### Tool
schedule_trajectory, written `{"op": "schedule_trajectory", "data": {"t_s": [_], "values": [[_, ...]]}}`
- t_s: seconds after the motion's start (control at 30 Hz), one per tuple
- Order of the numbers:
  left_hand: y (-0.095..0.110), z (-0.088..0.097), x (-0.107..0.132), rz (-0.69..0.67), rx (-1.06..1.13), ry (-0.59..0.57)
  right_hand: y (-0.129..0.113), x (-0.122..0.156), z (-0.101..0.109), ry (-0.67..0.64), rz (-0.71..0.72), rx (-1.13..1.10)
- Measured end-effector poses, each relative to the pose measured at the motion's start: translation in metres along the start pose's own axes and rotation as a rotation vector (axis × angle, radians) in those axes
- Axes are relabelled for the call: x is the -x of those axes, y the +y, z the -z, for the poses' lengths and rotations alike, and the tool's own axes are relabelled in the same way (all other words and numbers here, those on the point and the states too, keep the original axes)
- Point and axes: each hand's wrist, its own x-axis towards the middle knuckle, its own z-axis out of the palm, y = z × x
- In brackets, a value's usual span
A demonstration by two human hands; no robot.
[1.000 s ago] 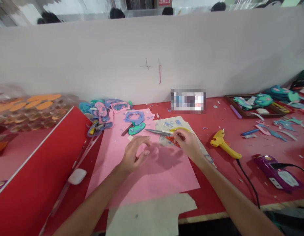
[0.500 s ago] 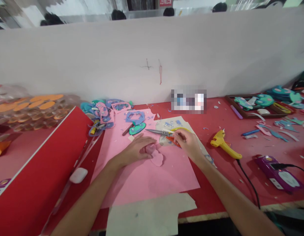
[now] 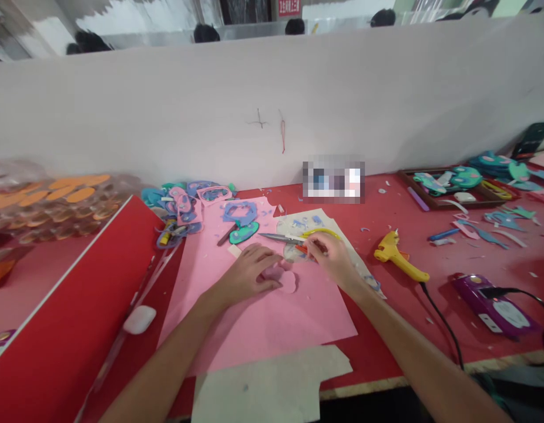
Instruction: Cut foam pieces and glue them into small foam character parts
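My left hand is curled around a small pink foam cut-out with a scalloped edge, just above a pink sheet. Its fingers and thumb partly cover the piece. To the right, my right hand is closed in a pinch over the handles of a pair of scissors, whose blades point left. What its fingertips hold is hidden. A teal foam cut-out with a dark edge lies beyond my left hand, near a blue foam ring.
A yellow glue gun and a purple power unit with a black cord lie at right. Behind them stands a dark tray with teal cut-outs. Foam scraps pile up at back left, beside a leaning red board.
My left hand has shifted slightly right with the pink cut-out, which has turned and shows less below the fingers. My right hand stays over the scissors. The view has shifted slightly.
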Motion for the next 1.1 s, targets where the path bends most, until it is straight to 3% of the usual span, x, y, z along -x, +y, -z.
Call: {"op": "schedule_trajectory", "data": {"t_s": [0.17,0.43,0.63,0.87,1.1], "values": [[0.002,-0.003,0.001,-0.03,-0.031,0.039,0.007,0.001,-0.001,-0.018,0.0,-0.011],[0.004,-0.005,-0.001,0.032,-0.004,0.063,0.001,0.003,0.0,-0.036,-0.021,-0.064],[-0.004,-0.009,-0.004,0.202,0.289,0.157,0.001,0.003,-0.001,-0.04,-0.004,-0.058],[0.007,-0.008,-0.008,0.206,0.616,0.173,0.0,0.002,0.001,-0.024,0.033,-0.03],[0.018,-0.022,-0.008,0.244,0.326,0.111,-0.004,0.002,0.001,-0.047,0.02,0.047]]}}
